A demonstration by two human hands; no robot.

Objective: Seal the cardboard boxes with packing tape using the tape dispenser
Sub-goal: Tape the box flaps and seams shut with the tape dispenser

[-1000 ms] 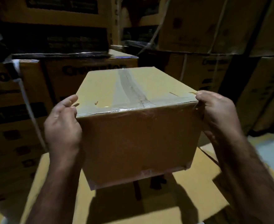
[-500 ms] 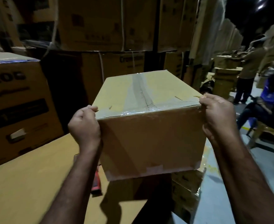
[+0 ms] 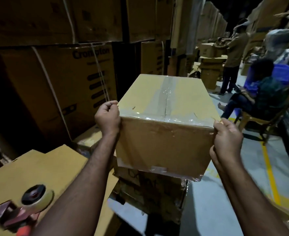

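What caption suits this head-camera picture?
Left hand and right hand hold a taped cardboard box above stacked boxes; tape dispenser lies aside.

Brown cardboard box (image 3: pixel 164 143), level, clear tape (image 3: pixel 166 94) along top seam and near edge; my left hand (image 3: pixel 107 116) and right hand (image 3: pixel 227 138) grip its upper corners. Tape dispenser (image 3: pixel 21 212) lies on flat cardboard (image 3: pixel 43 167), lower left.

both hands (image 3: pixel 107 116) (image 3: pixel 228 138) grip the taped box (image 3: pixel 165 140)

The box (image 3: pixel 165 142) was plain tan, crossed by glossy clear tape (image 3: pixel 167 92). The tape dispenser (image 3: pixel 12 217) was dark red, with an orange handle (image 3: pixel 23 231) and a cream roll (image 3: pixel 38 196). A yellow line (image 3: pixel 269 171) marked the grey floor (image 3: pixel 208 210).
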